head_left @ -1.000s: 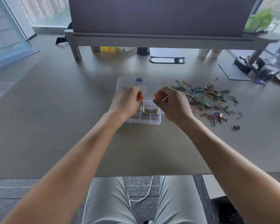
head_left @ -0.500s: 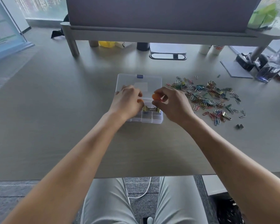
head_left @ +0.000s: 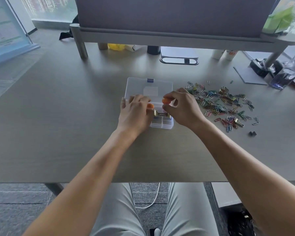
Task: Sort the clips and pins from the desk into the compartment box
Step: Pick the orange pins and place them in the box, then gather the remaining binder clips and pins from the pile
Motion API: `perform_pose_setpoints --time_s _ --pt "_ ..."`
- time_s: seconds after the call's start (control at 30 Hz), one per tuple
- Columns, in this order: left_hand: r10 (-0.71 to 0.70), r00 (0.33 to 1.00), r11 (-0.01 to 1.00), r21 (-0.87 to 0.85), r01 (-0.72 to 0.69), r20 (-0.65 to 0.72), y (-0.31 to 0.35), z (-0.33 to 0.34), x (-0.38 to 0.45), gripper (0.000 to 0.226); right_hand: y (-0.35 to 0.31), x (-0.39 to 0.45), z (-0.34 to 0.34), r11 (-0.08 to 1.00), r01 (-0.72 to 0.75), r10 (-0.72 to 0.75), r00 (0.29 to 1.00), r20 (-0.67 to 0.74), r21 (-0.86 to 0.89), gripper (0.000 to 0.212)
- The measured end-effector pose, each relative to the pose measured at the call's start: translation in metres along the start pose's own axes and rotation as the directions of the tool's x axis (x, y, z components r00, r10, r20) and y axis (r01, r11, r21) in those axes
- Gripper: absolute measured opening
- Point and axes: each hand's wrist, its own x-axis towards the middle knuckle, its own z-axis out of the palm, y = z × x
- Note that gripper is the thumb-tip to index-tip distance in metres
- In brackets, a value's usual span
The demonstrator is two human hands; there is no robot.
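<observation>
Done: I saw gold clips (head_left: 161,114) already in the compartment box (head_left: 162,124).
Left: the clip pile (head_left: 221,106) lay at the box's three o'clock.
Fingers: my right hand (head_left: 182,109) pinched an orange piece (head_left: 166,101); my left hand (head_left: 135,111) pinched another (head_left: 150,105).

Pale wood desk (head_left: 75,126) seen from above.
A clear compartment box (head_left: 162,124) sits mid-desk; coloured paper clips (head_left: 220,104) lie scattered right of the box.
</observation>
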Motion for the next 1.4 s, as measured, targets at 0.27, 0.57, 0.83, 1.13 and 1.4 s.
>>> perform_pose_setpoints --time_s 0.27,0.57,0.83,1.13,1.4 --pt "0.001 0.993 0.991 0.131 -0.017 0.122 -0.002 0.002 -0.012 0.048 -0.015 0.003 0.002 0.997 -0.017 0.026 0.992 0.120 -0.073 0.040" --pt "-0.007 0.987 0.985 0.170 -0.021 0.159 -0.003 0.001 -0.014 0.054 -0.022 -0.014 -0.005 0.990 0.075 -0.060 0.990 0.127 -0.118 0.028" --pt "-0.031 0.981 0.982 0.190 -0.006 0.191 0.005 -0.003 -0.013 0.052 -0.012 -0.021 -0.013 0.993 0.031 -0.024 0.998 0.060 -0.116 0.027" --pt "0.080 0.976 0.985 0.135 -0.109 0.203 0.073 0.008 -0.008 0.059 0.048 -0.081 -0.060 0.982 -0.142 0.125 0.983 -0.135 -0.122 0.019" --pt "0.190 0.959 0.977 0.060 -0.207 0.210 0.137 0.046 -0.014 0.053 0.097 -0.128 -0.097 0.943 -0.294 0.251 0.935 -0.250 -0.155 0.014"
